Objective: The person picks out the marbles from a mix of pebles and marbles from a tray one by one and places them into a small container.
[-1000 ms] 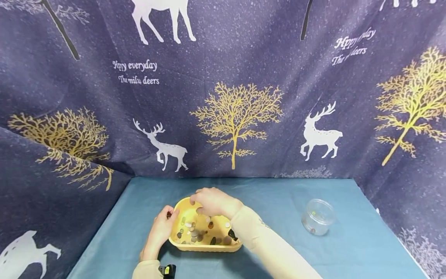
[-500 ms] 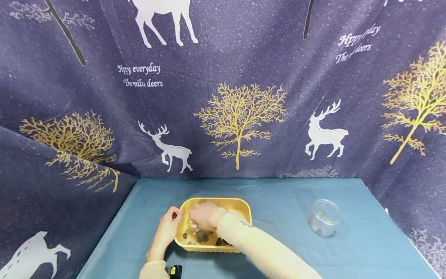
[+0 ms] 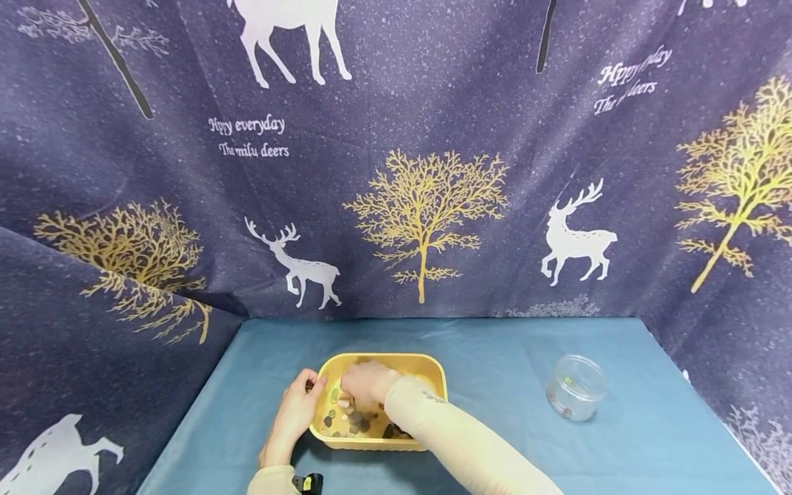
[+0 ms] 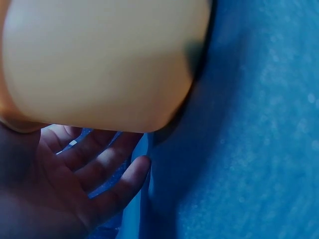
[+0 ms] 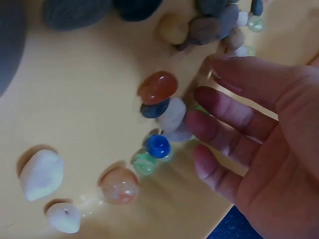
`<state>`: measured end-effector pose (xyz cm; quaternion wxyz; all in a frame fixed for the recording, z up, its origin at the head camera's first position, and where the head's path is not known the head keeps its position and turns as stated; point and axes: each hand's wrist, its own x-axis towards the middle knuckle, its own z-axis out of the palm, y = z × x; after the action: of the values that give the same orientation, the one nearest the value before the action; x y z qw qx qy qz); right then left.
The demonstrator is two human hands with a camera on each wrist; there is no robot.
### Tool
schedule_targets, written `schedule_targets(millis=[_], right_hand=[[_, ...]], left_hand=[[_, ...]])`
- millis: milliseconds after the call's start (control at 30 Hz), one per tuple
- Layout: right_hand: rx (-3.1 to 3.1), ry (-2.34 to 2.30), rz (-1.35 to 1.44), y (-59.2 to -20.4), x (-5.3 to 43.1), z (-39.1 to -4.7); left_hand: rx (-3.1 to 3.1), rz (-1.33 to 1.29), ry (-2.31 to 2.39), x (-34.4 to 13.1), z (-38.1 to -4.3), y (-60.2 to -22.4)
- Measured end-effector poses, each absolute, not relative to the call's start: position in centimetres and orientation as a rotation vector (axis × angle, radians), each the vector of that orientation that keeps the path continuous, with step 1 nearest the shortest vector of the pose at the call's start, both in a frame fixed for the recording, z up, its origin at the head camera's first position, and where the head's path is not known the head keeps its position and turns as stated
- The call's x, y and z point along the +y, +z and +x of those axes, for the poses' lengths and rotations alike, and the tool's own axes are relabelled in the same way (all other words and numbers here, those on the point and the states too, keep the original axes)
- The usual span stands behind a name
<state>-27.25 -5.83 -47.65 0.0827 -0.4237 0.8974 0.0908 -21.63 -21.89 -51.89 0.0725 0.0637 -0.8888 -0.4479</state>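
A yellow plastic tub [image 3: 383, 443] stands on the blue cloth, with pebbles and glass marbles strewn over its floor. My left hand [image 3: 295, 407] grips the tub's left rim, thumb over the edge; in the left wrist view its other fingers [image 4: 107, 164] lie behind the wall. Inside the tub, my right hand [image 3: 370, 382] reaches down among the stones at the left. The right wrist view shows its thumb close to the fingers [image 5: 214, 127], near an orange-red stone [image 5: 158, 87], a white stone [image 5: 173, 114] and a blue marble [image 5: 158, 146]. Whether the thumb and forefinger pinch something is hidden.
A clear round plastic jar [image 3: 577, 388] stands to the right on the blue cloth [image 3: 495, 371], with a few small things in it, one green. A dark curtain [image 3: 396, 103] printed with deer and trees hangs behind and at both sides.
My right hand has moved from the tub's back edge down among the stones. The left hand keeps its hold on the rim. The head view has shifted slightly.
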Motion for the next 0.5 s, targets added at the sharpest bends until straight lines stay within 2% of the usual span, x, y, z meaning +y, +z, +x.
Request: schedule_targets(millis=[300, 500], right_hand=[[2.649, 0.2, -1.245, -47.0, -5.0, -27.5], [2.645, 0.209, -1.354, -45.4, -4.2, -27.6]], left_hand=[[-2.654, 0.192, -1.353, -21.7, -21.6, -51.9], [-2.667, 0.206, -1.356, -21.7, -21.7, -51.9]])
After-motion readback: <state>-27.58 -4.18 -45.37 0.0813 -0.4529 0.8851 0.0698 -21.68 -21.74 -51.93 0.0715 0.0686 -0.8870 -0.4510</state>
